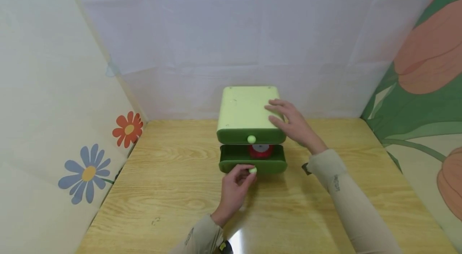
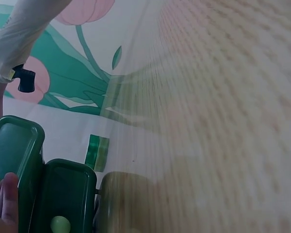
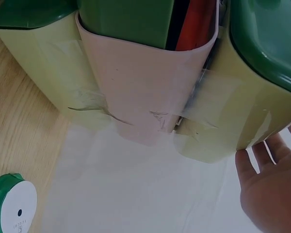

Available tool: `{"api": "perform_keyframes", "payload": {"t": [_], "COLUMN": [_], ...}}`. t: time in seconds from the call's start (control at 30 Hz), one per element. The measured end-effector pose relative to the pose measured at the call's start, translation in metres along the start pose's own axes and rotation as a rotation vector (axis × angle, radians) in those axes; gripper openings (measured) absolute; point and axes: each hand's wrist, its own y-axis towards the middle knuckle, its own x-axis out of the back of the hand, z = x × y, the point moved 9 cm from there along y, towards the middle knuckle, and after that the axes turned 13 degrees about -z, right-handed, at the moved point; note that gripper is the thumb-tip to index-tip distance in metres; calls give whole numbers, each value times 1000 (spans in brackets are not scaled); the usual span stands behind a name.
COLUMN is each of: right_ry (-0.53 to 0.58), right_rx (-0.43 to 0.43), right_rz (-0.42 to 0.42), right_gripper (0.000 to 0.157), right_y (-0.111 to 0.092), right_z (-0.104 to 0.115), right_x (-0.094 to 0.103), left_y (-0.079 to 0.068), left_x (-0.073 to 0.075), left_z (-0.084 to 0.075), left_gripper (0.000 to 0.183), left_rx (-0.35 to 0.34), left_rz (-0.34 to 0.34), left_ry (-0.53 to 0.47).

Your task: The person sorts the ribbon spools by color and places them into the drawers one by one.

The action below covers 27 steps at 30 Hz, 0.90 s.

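Observation:
A small drawer cabinet [image 1: 249, 105] with a pale green top stands near the back wall. Its middle drawer [image 1: 231, 166], dark green, is pulled out and holds a red roll with a white face [image 1: 260, 149]. At the front of that drawer, my left hand [image 1: 234, 190] pinches the round pale knob [image 1: 253, 170] between thumb and fingers. My right hand [image 1: 294, 123] rests on the right edge of the cabinet's top, fingers extended. In the right wrist view the middle pink casing [image 3: 145, 82] sits between two pale green ones, with clear tape across the joints.
Beside the cabinet on the wooden table [image 1: 173, 190] stands a green ribbon roll [image 3: 17, 204]; the left wrist view also shows it. A white sheet [image 1: 209, 37] hangs behind, and flower-patterned walls [image 1: 426, 85] border the sides. The lower drawer [image 2: 65, 189] is beneath the pulled-out one.

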Motion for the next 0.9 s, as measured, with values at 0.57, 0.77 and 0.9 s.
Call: {"api": "perform_keyframes", "payload": {"t": [0.57, 0.77, 0.9], "right_ry": [-4, -3, -4], "right_rx": [4, 4, 2], "right_rz": [2, 1, 1], "right_gripper": [49, 49, 49], "right_y": [0, 2, 1], "right_z": [0, -2, -2], "right_x": [-1, -1, 0], "left_y": [10, 15, 19], "left_x": [-3, -4, -4], "left_z": [3, 3, 6], "left_gripper": [17, 18, 17], "left_rx": [-14, -24, -20], "left_rz": [-7, -22, -23], "left_ry": [-47, -45, -44]}}
